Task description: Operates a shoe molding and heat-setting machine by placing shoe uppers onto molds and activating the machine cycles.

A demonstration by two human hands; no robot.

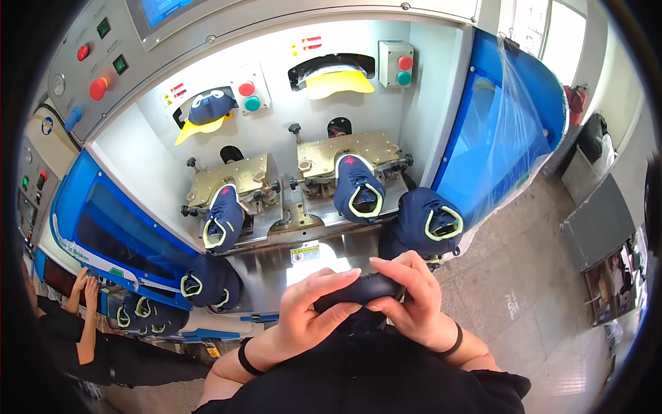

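Spanning left hand (301, 314) to right hand (422, 303): dark piece (360, 290)

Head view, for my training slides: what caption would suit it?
Left hand and right hand hold a dark piece before a machine with navy shoes.

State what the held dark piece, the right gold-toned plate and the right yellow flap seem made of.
Dark piece: possibly leather or a synthetic, from its smooth, faint sheen; much of it is covered.
Gold-toned plate: probably metal, semi-gloss, judging by its bright reflections.
Yellow flap: perhaps rubber or plastic; smooth, evenly coloured, gently curved.
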